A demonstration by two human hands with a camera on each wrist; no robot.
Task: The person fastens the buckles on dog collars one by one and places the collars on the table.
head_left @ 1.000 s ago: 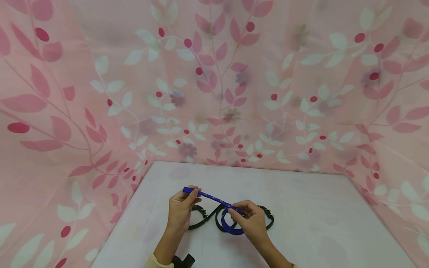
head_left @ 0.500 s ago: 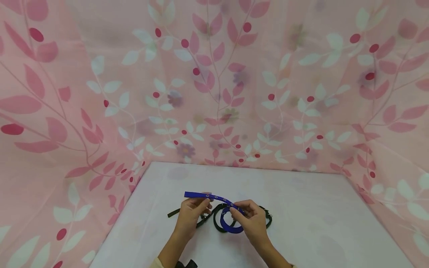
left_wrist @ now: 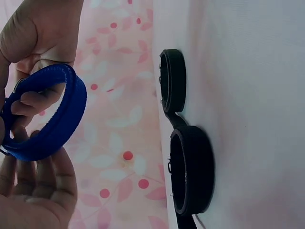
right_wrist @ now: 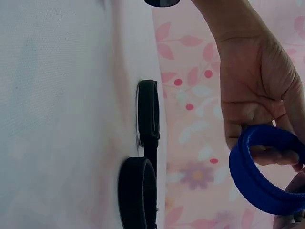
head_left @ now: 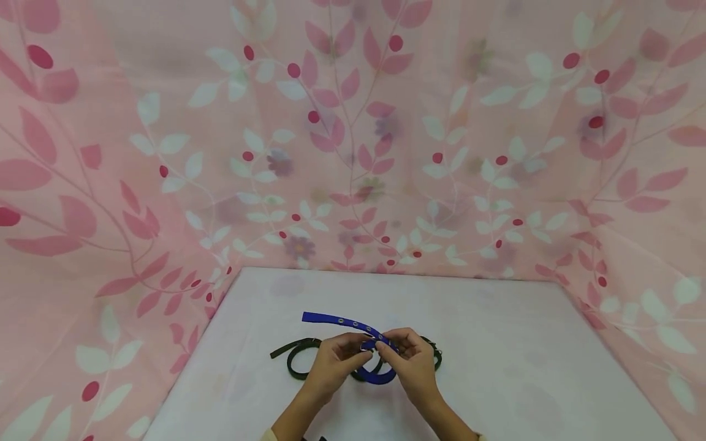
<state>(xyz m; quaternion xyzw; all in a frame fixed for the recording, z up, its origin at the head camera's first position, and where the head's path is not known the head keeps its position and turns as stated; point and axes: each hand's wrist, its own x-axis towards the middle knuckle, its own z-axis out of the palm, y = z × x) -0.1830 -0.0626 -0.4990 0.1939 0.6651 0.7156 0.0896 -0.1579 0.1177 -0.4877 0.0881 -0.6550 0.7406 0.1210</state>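
Note:
A blue pet collar [head_left: 377,377] with metal eyelets is held above the table, bent into a loop. Its free end [head_left: 320,318] sticks out to the left past a metal buckle. My left hand [head_left: 333,366] pinches the collar at the buckle, thumb in front. Against the strap just right of the buckle, my right hand [head_left: 410,362] holds on with thumb and fingers. Both wrist views show the blue loop [left_wrist: 71,112] between the two hands; the buckle itself is mostly hidden by fingers there.
Dark collars lie on the white table [head_left: 513,361] behind the hands: one at left [head_left: 295,358], one at right [head_left: 437,356], another partly hidden behind the blue loop. A patterned pink cloth [head_left: 353,153] surrounds the table.
My left hand has let go of the strap's free end and moved right and down to the buckle. The right hand stays at the same part of the collar. The free end now sticks out unsupported.

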